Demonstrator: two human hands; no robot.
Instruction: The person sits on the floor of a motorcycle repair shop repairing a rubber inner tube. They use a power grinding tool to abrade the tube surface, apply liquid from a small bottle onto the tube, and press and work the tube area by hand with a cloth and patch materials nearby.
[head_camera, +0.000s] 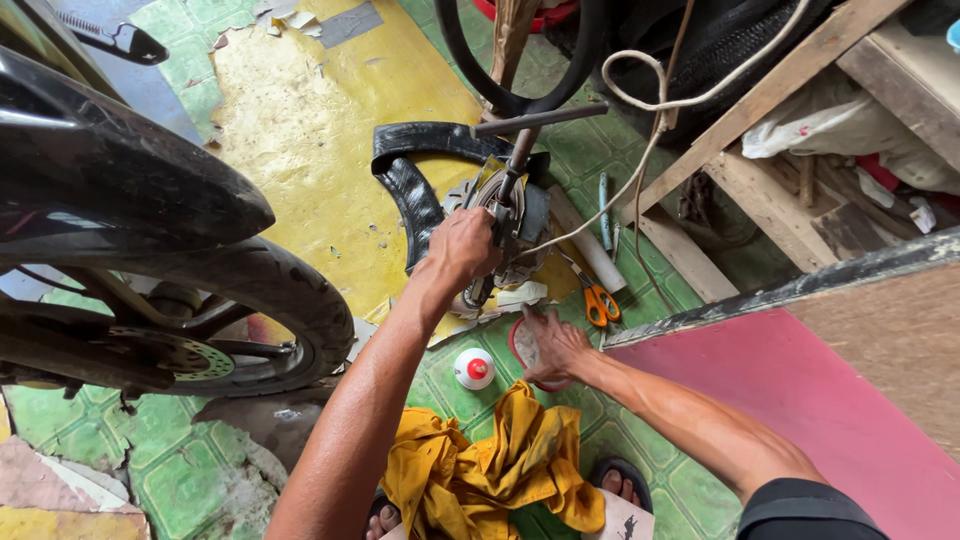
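At centre of the green tiled floor (590, 150) stands a metal press (508, 225) with a T-shaped screw handle (538, 118) at its top; a black inner tube (410, 190) is threaded through it, curving away toward 10 o'clock. Left hand (462, 250): clenched around the press body, steadying it. Right hand (553, 345): fingers spread flat on a small red-rimmed tin (520, 350) at 6 o'clock from the press, touching rather than gripping, as far as the view allows.

State of work, as judged: the tube already sits clamped in the press, so mounting appears done; whatever the tin supplies seems not yet applied.

Surroundings: a white bottle with a red cap (474, 368) just beside the tin at 9 o'clock; orange-handled scissors (598, 300) at 2 o'clock from the right hand; a yellow cloth (490, 460) bunched near the feet; a motorcycle wheel (250, 310) close at 9 o'clock; a pale cord (640, 150) trailing down across the press; a wooden frame (760, 150) at 2 o'clock. The wheel and cord crowd the working space.
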